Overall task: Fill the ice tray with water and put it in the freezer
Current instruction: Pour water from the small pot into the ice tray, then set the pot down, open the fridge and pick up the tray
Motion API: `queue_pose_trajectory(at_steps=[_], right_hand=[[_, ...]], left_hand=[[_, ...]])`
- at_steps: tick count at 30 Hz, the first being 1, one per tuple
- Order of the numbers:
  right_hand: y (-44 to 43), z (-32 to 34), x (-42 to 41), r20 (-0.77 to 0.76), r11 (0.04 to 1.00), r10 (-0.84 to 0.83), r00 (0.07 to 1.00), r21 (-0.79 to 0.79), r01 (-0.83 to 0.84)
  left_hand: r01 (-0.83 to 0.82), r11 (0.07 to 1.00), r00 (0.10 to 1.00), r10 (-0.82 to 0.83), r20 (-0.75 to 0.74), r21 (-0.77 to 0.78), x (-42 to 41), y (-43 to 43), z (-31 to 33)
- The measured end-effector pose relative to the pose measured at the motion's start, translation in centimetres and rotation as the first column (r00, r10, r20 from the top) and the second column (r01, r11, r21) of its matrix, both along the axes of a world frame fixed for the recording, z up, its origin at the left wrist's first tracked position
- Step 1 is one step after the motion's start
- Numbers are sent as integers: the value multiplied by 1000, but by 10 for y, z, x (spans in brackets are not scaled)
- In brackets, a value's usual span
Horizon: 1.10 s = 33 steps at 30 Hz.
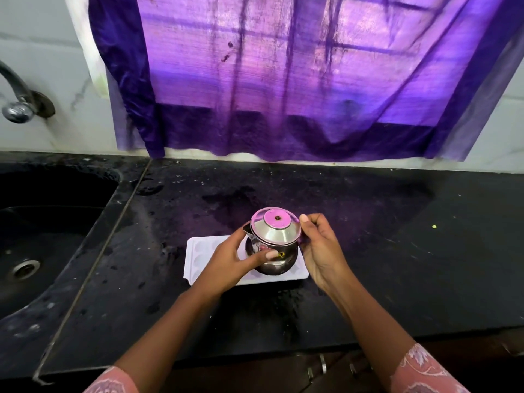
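A white ice tray lies flat on the black counter, near the front middle. Over its right half a small lidded steel jug is held, its spout pointing left. My left hand wraps the jug's body from the left, thumb across its front. My right hand grips the jug on the right side, where the handle is hidden behind the fingers. Much of the tray is covered by the jug and my hands. I cannot tell whether the tray's cups hold water.
A black sink with a steel drain is set into the counter at the left, and a steel tap juts from the wall above it. A purple curtain hangs over the window behind the counter. Cabinet handles show below the front edge.
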State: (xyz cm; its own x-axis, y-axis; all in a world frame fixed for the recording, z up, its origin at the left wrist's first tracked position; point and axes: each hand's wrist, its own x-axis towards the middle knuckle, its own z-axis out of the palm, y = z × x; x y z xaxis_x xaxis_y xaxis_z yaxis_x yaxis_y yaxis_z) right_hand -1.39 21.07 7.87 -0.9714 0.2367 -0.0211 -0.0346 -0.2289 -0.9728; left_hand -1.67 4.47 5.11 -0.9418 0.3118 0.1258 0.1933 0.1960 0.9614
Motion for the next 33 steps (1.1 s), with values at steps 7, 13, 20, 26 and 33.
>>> queue_pose_trajectory(at_steps=[7, 13, 20, 26, 33], right_hand=[[-7, -4, -1, -24, 998, -18, 1000, 66, 19], [-8, -2, 1, -84, 996, 24, 996, 84, -17], [-7, -4, -15, -71, 999, 24, 997, 32, -21], [3, 0, -53, -65, 999, 34, 997, 3, -34], [6, -3, -100, -84, 998, 64, 994, -11, -66]], left_hand=[[-17, 989, 1000, 19, -14, 148, -3, 1, -3], [-14, 984, 999, 20, -29, 177, -13, -7, -1], [-40, 978, 998, 49, -39, 203, -33, -3, 1], [-68, 976, 996, 78, -40, 208, -65, 5, 3], [-64, 976, 997, 74, -37, 209, -107, 9, -4]])
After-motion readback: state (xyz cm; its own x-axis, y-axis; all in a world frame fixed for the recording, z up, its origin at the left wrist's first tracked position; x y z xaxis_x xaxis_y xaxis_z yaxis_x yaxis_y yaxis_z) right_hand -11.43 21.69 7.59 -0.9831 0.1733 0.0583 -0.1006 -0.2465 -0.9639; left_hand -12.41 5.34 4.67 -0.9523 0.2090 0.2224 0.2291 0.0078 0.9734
